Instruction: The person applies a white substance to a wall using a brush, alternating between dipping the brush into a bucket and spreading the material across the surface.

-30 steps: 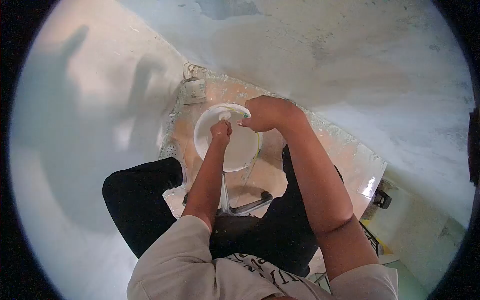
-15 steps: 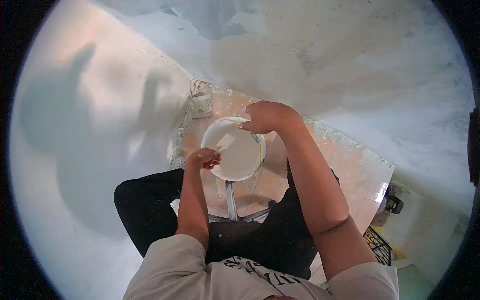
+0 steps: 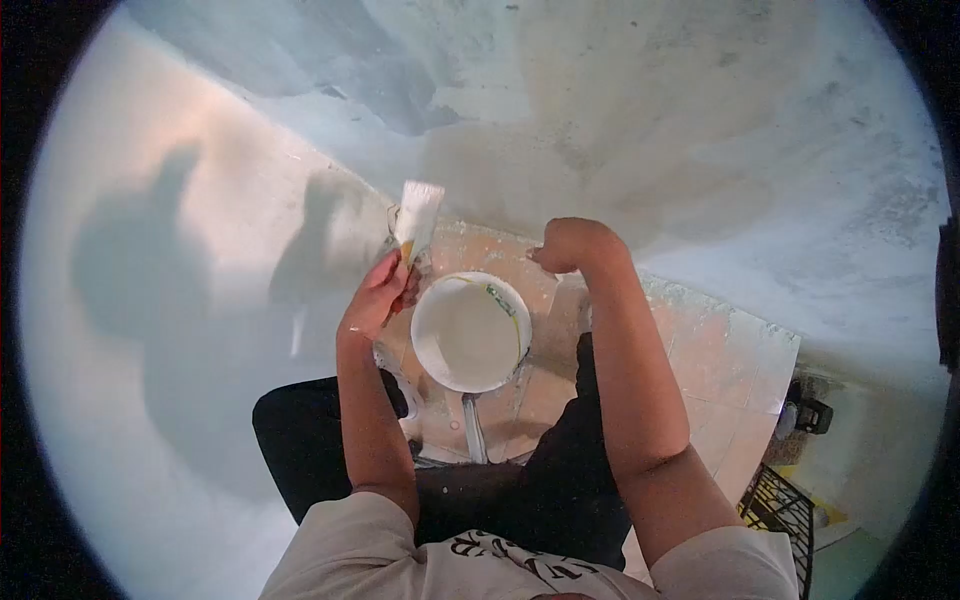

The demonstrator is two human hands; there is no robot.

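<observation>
My left hand is closed around the handle of a flat paintbrush. Its wide bristles are coated white and point up, in front of the wall corner. Below and to the right of that hand, a white round bucket stands on the floor with pale, creamy liquid in it. To the right of the bucket and above it, apart from the rim, is my right hand. Its fingers are curled inward, and the palm side is hidden, so any object in it does not show.
Patchy white walls meet in a corner ahead. Tiled floor with white spatter lies below. A metal leg stands between my knees. At lower right are a black grille and a dark object.
My left hand has lifted the paintbrush out of the bucket, up and to the left, bristles now upward. My right hand has moved away from the bucket's rim, to the right.
</observation>
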